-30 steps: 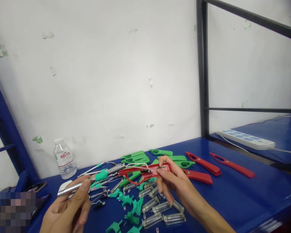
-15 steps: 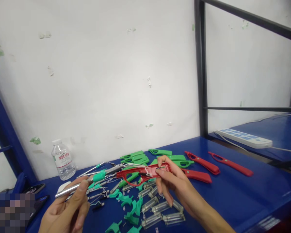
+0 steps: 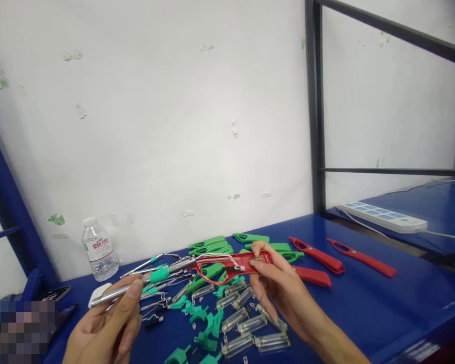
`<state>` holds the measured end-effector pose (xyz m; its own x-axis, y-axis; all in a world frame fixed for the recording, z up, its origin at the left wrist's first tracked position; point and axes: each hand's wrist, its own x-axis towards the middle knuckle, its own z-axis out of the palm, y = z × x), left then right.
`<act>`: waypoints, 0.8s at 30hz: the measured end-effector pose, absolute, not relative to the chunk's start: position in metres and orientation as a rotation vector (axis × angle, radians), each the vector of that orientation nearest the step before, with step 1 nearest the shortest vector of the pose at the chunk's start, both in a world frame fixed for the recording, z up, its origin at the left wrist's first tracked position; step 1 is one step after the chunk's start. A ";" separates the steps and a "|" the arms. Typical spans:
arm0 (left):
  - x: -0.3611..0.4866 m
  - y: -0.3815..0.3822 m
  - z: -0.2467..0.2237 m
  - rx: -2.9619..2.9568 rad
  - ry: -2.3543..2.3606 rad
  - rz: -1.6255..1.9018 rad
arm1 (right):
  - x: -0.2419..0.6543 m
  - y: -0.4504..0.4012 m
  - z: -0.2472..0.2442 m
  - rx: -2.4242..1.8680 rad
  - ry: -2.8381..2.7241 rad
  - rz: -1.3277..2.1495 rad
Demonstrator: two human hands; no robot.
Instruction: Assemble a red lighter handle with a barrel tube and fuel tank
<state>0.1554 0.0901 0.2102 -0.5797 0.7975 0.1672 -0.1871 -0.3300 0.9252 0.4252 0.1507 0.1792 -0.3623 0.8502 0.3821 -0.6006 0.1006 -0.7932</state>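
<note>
Two hands are at work, and both are grasping something. The left hand [image 3: 111, 316] has its thumb and curled fingers closed around one metal rod [image 3: 114, 294], which carries a teal collar [image 3: 160, 275] near its middle. The right hand [image 3: 276, 278] pinches one red casing half [image 3: 244, 261] at its broad end, thumb over the inner side and the lower fingers loosely bent. That half is held above the counter [image 3: 364, 313], between the hands, its hollow inside showing. White wires [image 3: 218, 256] and one small black piece [image 3: 233, 269] lie over it; the rod's far end meets its narrow end, though whether it is seated there I cannot tell.

Three more red casings [image 3: 361, 258] lie on the right. At least five green casings [image 3: 212, 246] are clustered behind the right hand. Roughly ten clear tubes [image 3: 252, 324] and at least six teal clips [image 3: 207, 341] are scattered below. Several wired rods [image 3: 140, 267] lie beyond the left hand, partly hidden, near one bottle [image 3: 100, 253].
</note>
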 end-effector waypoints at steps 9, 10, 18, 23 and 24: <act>0.149 0.092 0.200 0.944 1.235 1.933 | 0.427 0.148 0.182 -0.282 -1.162 1.571; 0.149 0.092 0.200 0.942 1.235 1.930 | 0.427 0.148 0.182 -0.283 -1.159 1.571; 0.149 0.090 0.203 1.012 1.263 1.928 | 0.426 0.149 0.180 -0.287 -1.154 1.565; 0.153 0.083 0.210 0.997 1.252 1.912 | 0.425 0.150 0.179 -0.293 -1.165 1.564; 0.155 0.081 0.212 0.988 1.253 1.914 | 0.425 0.150 0.178 -0.293 -1.165 1.564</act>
<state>0.1548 0.0811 0.2116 -0.5139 0.8229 0.2423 -0.1066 -0.3415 0.9338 0.4247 0.1501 0.1784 -0.3601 0.8520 0.3800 -0.6078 0.0948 -0.7884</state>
